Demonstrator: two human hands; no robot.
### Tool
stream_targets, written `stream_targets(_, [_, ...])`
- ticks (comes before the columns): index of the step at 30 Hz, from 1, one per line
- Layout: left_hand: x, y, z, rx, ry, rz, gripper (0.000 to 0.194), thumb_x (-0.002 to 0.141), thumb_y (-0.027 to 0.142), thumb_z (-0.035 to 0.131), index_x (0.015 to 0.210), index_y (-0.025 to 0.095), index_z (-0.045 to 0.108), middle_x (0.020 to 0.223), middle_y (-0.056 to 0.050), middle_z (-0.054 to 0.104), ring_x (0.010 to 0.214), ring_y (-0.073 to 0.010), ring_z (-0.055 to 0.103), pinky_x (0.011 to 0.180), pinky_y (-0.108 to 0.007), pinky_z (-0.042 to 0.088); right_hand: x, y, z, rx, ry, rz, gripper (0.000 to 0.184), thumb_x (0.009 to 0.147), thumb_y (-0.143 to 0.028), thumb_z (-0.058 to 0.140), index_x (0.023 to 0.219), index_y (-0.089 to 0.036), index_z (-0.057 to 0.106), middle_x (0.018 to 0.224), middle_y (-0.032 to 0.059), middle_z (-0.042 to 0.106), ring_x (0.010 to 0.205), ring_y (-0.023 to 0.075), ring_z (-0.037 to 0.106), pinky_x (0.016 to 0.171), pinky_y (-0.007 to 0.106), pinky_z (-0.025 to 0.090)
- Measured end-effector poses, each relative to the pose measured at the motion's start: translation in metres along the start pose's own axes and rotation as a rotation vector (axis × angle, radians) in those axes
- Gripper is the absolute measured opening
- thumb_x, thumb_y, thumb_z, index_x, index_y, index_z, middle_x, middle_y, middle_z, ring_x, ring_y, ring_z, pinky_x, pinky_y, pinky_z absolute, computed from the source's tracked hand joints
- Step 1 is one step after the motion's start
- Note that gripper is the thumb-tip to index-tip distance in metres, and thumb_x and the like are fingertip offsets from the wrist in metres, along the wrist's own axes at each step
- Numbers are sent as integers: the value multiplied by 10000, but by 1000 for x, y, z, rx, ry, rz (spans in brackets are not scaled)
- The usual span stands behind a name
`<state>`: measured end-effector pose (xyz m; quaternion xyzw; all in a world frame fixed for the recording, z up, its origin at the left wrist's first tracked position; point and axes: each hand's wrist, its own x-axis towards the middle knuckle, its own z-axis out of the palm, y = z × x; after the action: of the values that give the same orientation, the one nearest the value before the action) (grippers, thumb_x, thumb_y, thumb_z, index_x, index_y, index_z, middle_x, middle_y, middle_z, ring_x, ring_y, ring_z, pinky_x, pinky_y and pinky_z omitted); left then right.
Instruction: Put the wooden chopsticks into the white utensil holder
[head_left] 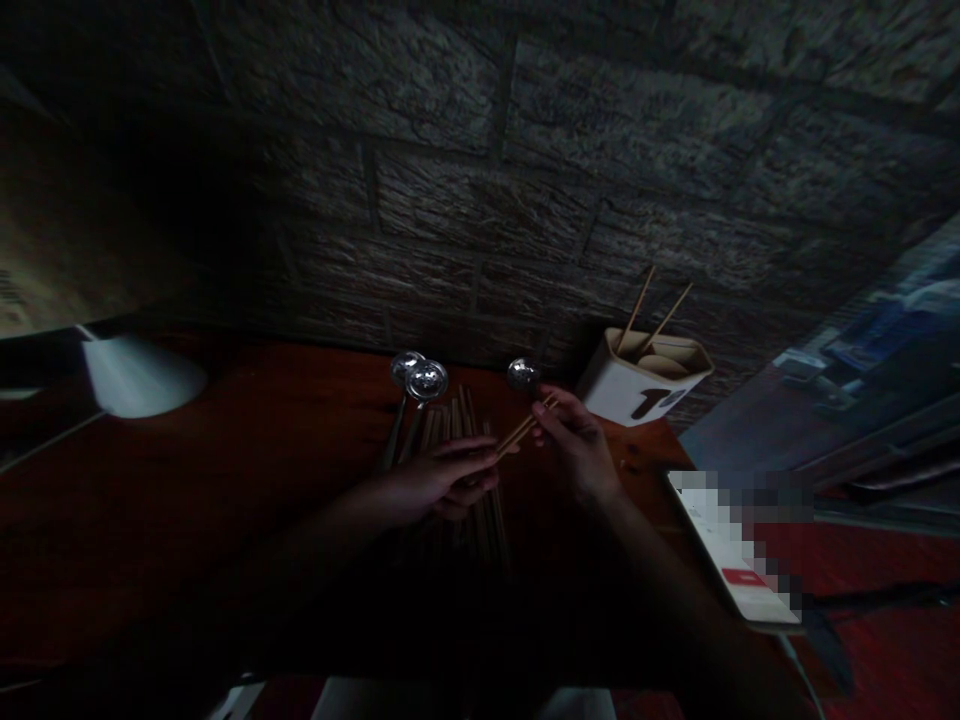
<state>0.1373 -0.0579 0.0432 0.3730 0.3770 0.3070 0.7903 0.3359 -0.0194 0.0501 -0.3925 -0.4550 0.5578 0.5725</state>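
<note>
A pair of chopsticks (516,436) slants between my two hands, above the dark wooden table (315,400). My left hand (450,478) is closed on the lower end, and my right hand (571,435) pinches the upper end. Under my left hand lie several more chopsticks (491,510) side by side, partly hidden. Two metal slotted ladles (426,380) rest left of them, handles toward me. Another ladle (523,374) shows its bowl just behind my right hand.
A white holder (626,388) with two chopsticks standing in it is at the back right, against the brick wall (450,200). A tablet-like device (720,540) lies at the right table edge. On the left stands a white cone-shaped object (139,378).
</note>
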Motion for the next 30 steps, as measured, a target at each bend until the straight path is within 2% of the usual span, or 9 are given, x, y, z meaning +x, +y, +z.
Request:
stream_targets(4, [1, 0, -2, 55, -81, 42, 392, 885, 355, 629, 1231, 171, 618, 650, 43, 471, 434, -32, 269, 410, -184, 143, 4, 2, -4, 26, 54, 15, 322, 715, -460, 772, 882, -193, 708, 639, -30, 638, 528, 76, 570, 490, 186, 470])
stream_targets(9, [3, -1, -4, 117, -49, 61, 390, 887, 374, 616, 1218, 170, 641, 653, 37, 473, 453, -44, 287, 423, -194, 165, 6, 3, -9, 96, 194, 43, 411, 736, -584, 698, 821, -182, 707, 682, 0, 666, 533, 93, 585, 468, 204, 456])
stream_targets(12, [5, -2, -7, 128, -34, 52, 385, 886, 399, 615, 1197, 174, 647, 677, 32, 489, 451, -40, 295, 427, -194, 166, 5, 5, -11, 17, 100, 39, 347, 717, -506, 753, 892, -209, 713, 720, -18, 664, 559, 87, 583, 487, 196, 444])
stream_targets(14, [5, -3, -7, 152, -34, 43, 373, 882, 413, 620, 1162, 170, 660, 689, 24, 506, 454, -41, 311, 427, -195, 166, 6, 7, -12, -10, 70, 43, 303, 710, -480, 769, 821, -206, 703, 678, -31, 631, 535, 77, 547, 474, 189, 417])
stream_targets(17, [3, -2, -4, 169, -71, 24, 348, 880, 410, 622, 1116, 160, 676, 694, 16, 522, 452, -42, 300, 423, -202, 160, 8, 6, -14, 10, 157, 85, 397, 737, -566, 711, 659, -183, 644, 581, -29, 562, 497, 78, 501, 442, 193, 382])
stream_targets(19, [3, -2, -2, 150, -61, 35, 331, 881, 393, 623, 1109, 158, 676, 699, 12, 530, 455, -41, 300, 426, -202, 161, 8, 4, -15, 20, 173, 97, 408, 732, -586, 706, 683, -185, 652, 605, -27, 574, 498, 77, 498, 434, 191, 373])
stream_targets(22, [3, -2, -2, 108, -24, 81, 317, 878, 364, 634, 1120, 163, 670, 695, 13, 530, 458, -40, 306, 427, -202, 161, 6, 1, -13, 2, 49, 92, 359, 725, -543, 734, 884, -222, 708, 745, -28, 638, 531, 69, 516, 447, 184, 382])
stream_targets(25, [5, -2, -5, 80, -49, 101, 316, 878, 353, 638, 1128, 161, 666, 679, 22, 522, 443, -36, 288, 415, -198, 162, 1, 2, -7, -50, -68, 117, 307, 691, -465, 789, 843, -210, 714, 761, -26, 646, 560, 68, 533, 473, 179, 399])
stream_targets(30, [6, -3, -7, 53, -130, 88, 317, 892, 332, 605, 1150, 158, 663, 698, 0, 592, 449, -54, 404, 408, -188, 262, 1, 2, -7, -14, -1, 98, 288, 684, -441, 801, 774, -196, 682, 689, -36, 615, 546, 65, 510, 470, 177, 389])
